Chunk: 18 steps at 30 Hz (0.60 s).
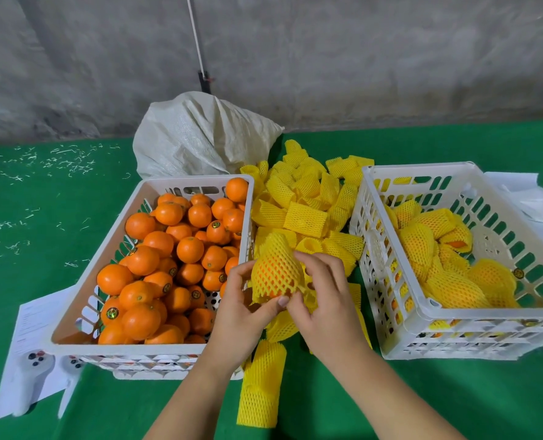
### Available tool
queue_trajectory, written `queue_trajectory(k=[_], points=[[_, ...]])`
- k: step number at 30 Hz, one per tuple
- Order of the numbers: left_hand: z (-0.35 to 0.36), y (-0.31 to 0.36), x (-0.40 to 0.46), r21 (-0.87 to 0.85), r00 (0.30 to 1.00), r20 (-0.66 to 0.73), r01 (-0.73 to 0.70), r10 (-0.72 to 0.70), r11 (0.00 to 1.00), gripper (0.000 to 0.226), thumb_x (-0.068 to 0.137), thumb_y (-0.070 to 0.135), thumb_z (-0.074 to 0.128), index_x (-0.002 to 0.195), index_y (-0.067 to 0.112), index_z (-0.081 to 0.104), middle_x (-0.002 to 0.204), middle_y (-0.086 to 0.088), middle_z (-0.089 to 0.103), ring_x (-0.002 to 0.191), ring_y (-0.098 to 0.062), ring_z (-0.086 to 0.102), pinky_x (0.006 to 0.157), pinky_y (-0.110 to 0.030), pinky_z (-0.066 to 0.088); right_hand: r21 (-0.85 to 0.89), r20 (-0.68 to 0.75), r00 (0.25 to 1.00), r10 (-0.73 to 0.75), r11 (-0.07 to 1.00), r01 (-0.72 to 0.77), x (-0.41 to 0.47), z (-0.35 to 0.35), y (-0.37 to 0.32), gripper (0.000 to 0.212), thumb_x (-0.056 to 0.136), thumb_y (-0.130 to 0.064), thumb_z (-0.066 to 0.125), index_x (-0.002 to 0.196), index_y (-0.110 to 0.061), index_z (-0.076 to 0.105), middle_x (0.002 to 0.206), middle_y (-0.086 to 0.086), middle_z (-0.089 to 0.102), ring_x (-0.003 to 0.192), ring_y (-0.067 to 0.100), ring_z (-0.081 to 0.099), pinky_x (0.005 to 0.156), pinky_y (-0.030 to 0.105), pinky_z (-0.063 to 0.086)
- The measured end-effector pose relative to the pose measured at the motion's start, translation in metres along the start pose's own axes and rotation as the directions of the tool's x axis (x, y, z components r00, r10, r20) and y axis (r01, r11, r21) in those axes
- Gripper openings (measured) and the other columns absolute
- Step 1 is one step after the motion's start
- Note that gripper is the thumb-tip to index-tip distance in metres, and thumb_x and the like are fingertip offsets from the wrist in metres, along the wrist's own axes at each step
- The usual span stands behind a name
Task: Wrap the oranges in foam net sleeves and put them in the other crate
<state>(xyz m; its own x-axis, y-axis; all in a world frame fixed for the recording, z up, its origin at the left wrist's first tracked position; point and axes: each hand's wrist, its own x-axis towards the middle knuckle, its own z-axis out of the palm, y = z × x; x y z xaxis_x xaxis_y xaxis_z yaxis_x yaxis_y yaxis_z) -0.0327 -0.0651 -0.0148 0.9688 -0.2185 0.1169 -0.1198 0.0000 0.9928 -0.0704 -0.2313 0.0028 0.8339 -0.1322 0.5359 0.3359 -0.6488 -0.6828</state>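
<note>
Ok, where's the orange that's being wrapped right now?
In the head view it's low centre: the netted orange is held by the left hand and right hand, between the full crate and the wrapped-fruit crate.

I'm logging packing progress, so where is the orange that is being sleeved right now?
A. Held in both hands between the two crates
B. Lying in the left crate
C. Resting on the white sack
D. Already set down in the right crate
A: the left hand and right hand hold the netted orange over the loose sleeves, between the crate of bare oranges and the crate of wrapped ones.
</note>
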Motion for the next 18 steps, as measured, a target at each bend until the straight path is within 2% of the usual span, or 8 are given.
queue_trajectory(k=[2, 5, 8, 10, 12, 14, 16, 18], points=[[-0.002, 0.000, -0.001, -0.051, 0.999, -0.030, 0.015, -0.016, 0.999, 0.065, 0.082, 0.046, 0.090, 0.134, 0.036, 0.054, 0.130, 0.011, 0.067, 0.120, -0.014, 0.069, 0.091, -0.026, 0.059, 0.024, 0.007, 1.000, 0.030, 0.999, -0.030, 0.003, 0.000, 0.004, 0.045, 0.094, -0.012, 0.056, 0.138, -0.017, 0.062, 0.129, -0.005, 0.052, 0.114, 0.012, 0.057, 0.088, 0.015, 0.049], [-0.001, 0.000, -0.001, -0.092, 0.997, -0.073, -0.004, -0.003, 0.996, 0.060, 0.085, 0.041, 0.089, 0.133, 0.036, 0.054, 0.130, 0.004, 0.070, 0.117, -0.017, 0.071, 0.089, -0.026, 0.060, 0.012, -0.065, 0.997, -0.039, 0.999, 0.040, 0.006, 0.003, 0.005, 0.033, 0.097, -0.013, 0.054, 0.125, -0.009, 0.071, 0.112, 0.001, 0.062, 0.093, 0.012, 0.062, 0.071, 0.026, 0.055], [0.000, -0.004, 0.000, -0.127, 0.985, -0.174, -0.011, -0.011, 0.992, 0.062, 0.082, 0.049, 0.090, 0.132, 0.035, 0.055, 0.127, -0.003, 0.071, 0.117, -0.024, 0.071, 0.093, -0.042, 0.062, -0.022, -0.114, 0.985, -0.129, 0.992, 0.128, 0.003, 0.009, -0.003, 0.027, 0.095, -0.013, 0.055, 0.114, -0.007, 0.074, 0.103, 0.003, 0.063, 0.090, 0.012, 0.062, 0.069, 0.022, 0.053], [-0.001, -0.005, 0.001, -0.129, 0.976, -0.215, -0.001, -0.027, 0.992, 0.065, 0.077, 0.056, 0.090, 0.129, 0.037, 0.056, 0.126, -0.004, 0.070, 0.119, -0.027, 0.069, 0.097, -0.049, 0.059, -0.022, -0.095, 0.984, -0.148, 0.989, 0.147, -0.001, 0.015, -0.008, 0.025, 0.095, -0.013, 0.057, 0.112, -0.007, 0.073, 0.104, 0.003, 0.063, 0.091, 0.013, 0.061, 0.070, 0.021, 0.053], [-0.002, -0.005, 0.000, -0.092, 0.980, -0.200, -0.007, -0.012, 0.996, 0.063, 0.078, 0.054, 0.090, 0.128, 0.041, 0.053, 0.124, 0.004, 0.069, 0.118, -0.023, 0.069, 0.093, -0.040, 0.061, 0.000, -0.051, 0.995, -0.089, 0.996, 0.089, -0.002, 0.019, -0.009, 0.022, 0.092, -0.015, 0.060, 0.112, -0.011, 0.068, 0.109, 0.001, 0.060, 0.097, 0.013, 0.060, 0.074, 0.015, 0.051], [-0.004, -0.004, 0.001, -0.048, 0.992, -0.126, -0.017, 0.011, 0.999, 0.066, 0.081, 0.039, 0.089, 0.132, 0.042, 0.048, 0.125, 0.009, 0.065, 0.118, -0.018, 0.068, 0.089, -0.030, 0.059, 0.039, 0.008, 0.999, 0.034, 0.999, -0.034, -0.001, 0.021, -0.008, 0.025, 0.087, -0.012, 0.069, 0.110, -0.015, 0.058, 0.114, -0.004, 0.051, 0.102, 0.011, 0.053, 0.080, 0.008, 0.045], [-0.007, -0.005, 0.002, -0.021, 0.998, -0.056, -0.027, 0.026, 0.999, 0.074, 0.081, 0.026, 0.086, 0.140, 0.041, 0.043, 0.134, 0.006, 0.060, 0.124, -0.020, 0.064, 0.093, -0.032, 0.059, 0.045, 0.048, 0.995, 0.085, 0.995, -0.087, 0.000, 0.020, -0.005, 0.033, 0.081, -0.001, 0.072, 0.106, -0.014, 0.055, 0.114, -0.005, 0.046, 0.103, 0.010, 0.049, 0.081, 0.006, 0.041], [-0.008, -0.006, 0.002, -0.019, 0.998, -0.041, -0.054, 0.053, 0.998, 0.077, 0.083, 0.021, 0.086, 0.145, 0.036, 0.043, 0.140, 0.001, 0.058, 0.129, -0.023, 0.062, 0.098, -0.034, 0.057, 0.045, -0.001, 1.000, 0.030, 0.999, -0.030, 0.000, 0.019, -0.003, 0.030, 0.080, 0.001, 0.067, 0.103, -0.014, 0.056, 0.110, -0.002, 0.049, 0.101, 0.012, 0.051, 0.080, 0.011, 0.042]])
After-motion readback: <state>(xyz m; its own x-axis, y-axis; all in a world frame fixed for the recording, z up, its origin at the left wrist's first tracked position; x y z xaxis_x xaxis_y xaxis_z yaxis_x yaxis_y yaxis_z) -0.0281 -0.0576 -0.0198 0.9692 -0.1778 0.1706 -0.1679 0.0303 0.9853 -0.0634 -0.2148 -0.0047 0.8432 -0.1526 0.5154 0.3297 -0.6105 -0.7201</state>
